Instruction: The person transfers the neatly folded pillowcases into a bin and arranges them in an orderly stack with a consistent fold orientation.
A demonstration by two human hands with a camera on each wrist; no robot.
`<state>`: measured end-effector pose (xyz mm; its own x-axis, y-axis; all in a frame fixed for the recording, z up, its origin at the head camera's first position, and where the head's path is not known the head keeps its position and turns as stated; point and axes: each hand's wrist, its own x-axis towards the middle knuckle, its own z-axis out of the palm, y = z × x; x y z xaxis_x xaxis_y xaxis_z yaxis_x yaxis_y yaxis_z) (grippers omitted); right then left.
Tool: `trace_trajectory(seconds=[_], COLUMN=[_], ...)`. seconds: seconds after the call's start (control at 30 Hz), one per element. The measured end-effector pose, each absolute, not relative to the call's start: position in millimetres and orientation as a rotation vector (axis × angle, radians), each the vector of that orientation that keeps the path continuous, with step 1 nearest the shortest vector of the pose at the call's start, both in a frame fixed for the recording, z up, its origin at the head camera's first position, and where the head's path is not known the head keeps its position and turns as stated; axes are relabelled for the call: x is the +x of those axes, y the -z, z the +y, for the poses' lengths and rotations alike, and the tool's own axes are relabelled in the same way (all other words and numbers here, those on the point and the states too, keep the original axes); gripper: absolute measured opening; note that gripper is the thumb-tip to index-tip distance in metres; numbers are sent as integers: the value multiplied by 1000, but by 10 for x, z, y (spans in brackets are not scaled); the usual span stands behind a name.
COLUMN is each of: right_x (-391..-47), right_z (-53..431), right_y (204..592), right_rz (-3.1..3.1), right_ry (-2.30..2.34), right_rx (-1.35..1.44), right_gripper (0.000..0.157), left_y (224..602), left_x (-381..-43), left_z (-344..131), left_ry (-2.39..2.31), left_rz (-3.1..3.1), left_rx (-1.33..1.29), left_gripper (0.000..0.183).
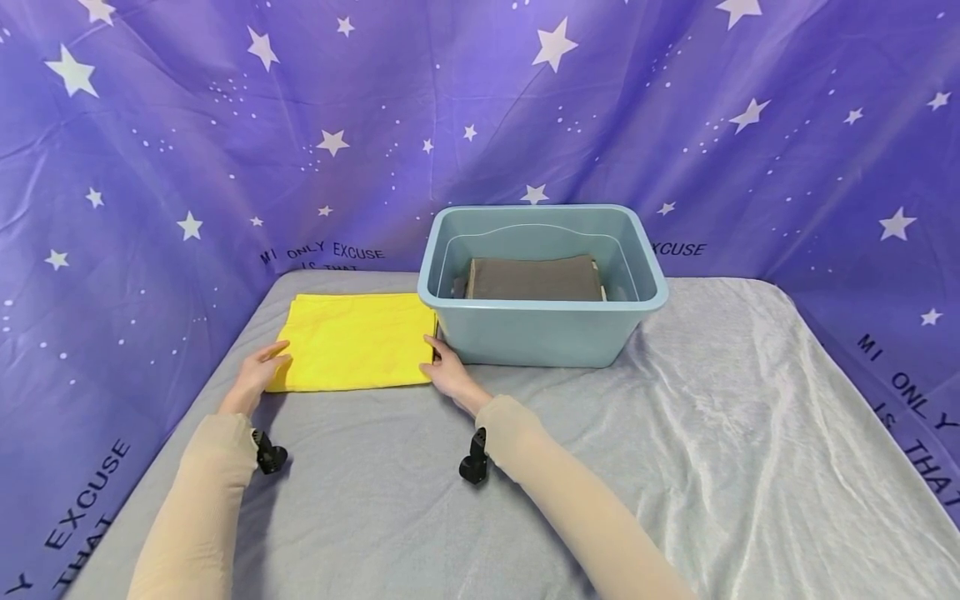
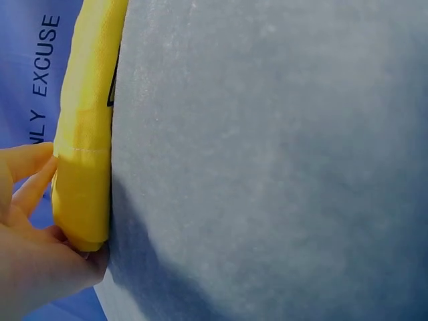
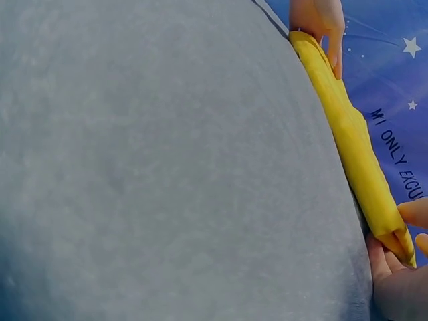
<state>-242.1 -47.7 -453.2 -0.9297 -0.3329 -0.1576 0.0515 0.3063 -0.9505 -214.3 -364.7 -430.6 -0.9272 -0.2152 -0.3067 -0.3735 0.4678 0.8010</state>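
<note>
A folded yellow cloth point(image 1: 360, 343) lies flat on the grey covered surface, left of a blue-grey plastic bin. My left hand point(image 1: 258, 375) holds its left edge near the front corner. In the left wrist view the fingers point(image 2: 27, 160) touch the top, and part of the hand is tucked beneath the fold. At the opposite end, beside the bin, my right hand point(image 1: 452, 372) grips the right edge. The right wrist view has the layered cloth point(image 3: 351, 140) between both hands, with right fingers above and below it. Something dark shows under its edge in the left wrist view.
The blue-grey bin point(image 1: 525, 337) stands close to the cloth's right end, with a folded brown-grey fabric point(image 1: 536, 279) inside. A purple curtain point(image 1: 450, 100) with stars hangs behind and at both sides. Wrinkled grey fabric point(image 1: 735, 417) covers the surface to the right.
</note>
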Motion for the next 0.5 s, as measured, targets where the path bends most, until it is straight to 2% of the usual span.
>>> trace_trajectory(seconds=[0.5], right_x=[-2448], right_z=[-468], right_y=[4560], right_rz=[2284], right_ry=[1580], right_rx=[-270], right_gripper=[51], left_y=[4301], left_x=[-2183], left_z=[-3697], left_ry=[-1413], left_rz=[2506], left_rx=[-493], left_gripper=[54])
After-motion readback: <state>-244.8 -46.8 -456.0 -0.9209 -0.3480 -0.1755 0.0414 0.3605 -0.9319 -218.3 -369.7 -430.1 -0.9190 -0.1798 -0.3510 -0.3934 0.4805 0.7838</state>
